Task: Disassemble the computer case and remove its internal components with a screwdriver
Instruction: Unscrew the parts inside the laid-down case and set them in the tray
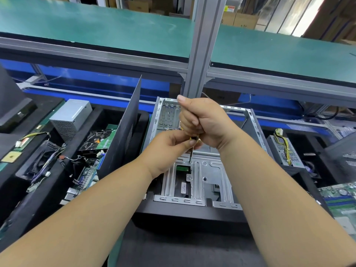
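An open computer case (194,199) lies on the bench in front of me, its silver drive cage (210,170) facing up. A screwdriver (191,153) stands upright over the cage, its tip on a screw (190,162) near the cage's top edge. My right hand (204,122) grips the screwdriver's handle from above, fist closed round it. My left hand (169,143) pinches the yellow-and-black lower part of the handle. Most of the handle is hidden inside the two hands.
A dark side panel (121,135) leans upright left of the case. Black trays at left hold a silver power supply (70,117), a hard drive (98,140), a fan (41,160) and boards. Right: another power supply (285,151) and a motherboard (341,197). An aluminium post (200,54) rises behind.
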Demonstrator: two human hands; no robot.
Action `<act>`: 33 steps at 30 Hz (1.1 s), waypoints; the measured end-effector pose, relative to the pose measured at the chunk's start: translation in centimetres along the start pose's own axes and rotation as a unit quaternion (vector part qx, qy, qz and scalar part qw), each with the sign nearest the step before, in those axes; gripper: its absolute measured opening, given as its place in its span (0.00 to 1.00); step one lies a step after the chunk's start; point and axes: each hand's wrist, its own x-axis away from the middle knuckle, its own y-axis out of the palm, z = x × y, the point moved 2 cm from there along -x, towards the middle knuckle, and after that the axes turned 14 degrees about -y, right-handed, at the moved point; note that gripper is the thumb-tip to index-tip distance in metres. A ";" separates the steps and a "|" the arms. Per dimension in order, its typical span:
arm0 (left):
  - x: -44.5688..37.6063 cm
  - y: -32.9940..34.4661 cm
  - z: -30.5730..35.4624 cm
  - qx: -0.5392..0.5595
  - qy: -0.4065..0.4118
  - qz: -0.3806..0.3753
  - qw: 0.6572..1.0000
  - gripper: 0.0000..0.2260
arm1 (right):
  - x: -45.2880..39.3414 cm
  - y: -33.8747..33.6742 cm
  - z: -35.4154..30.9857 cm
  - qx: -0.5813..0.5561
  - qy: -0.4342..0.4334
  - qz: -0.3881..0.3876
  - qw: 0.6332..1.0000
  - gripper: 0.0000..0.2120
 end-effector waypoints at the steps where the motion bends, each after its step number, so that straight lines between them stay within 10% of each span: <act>1: 0.0 0.0 0.0 0.000 -0.001 0.014 1.000 0.07 | 0.0 -0.1 0.1 0.007 0.002 0.009 1.000 0.26; 8: -0.3 0.9 0.0 -0.007 0.025 0.059 0.998 0.08 | 2.5 -0.9 -0.4 0.362 -0.109 0.228 0.897 0.19; 13: -0.3 -0.2 0.1 -0.043 0.040 0.153 0.986 0.04 | 3.8 -0.2 0.9 0.612 0.017 0.117 0.782 0.19; 20: -0.6 -0.6 0.0 -0.156 0.030 0.073 0.985 0.14 | 4.7 -1.1 0.2 0.498 -0.041 0.201 0.843 0.08; 26: -2.0 -1.6 -0.8 -0.543 -0.100 0.026 0.834 0.21 | 7.3 -4.4 0.4 0.271 -0.063 0.386 0.879 0.07; 33: -3.7 -1.4 0.1 -0.488 -0.137 -0.038 0.861 0.17 | 9.9 -5.4 3.3 0.129 -0.006 0.445 0.886 0.05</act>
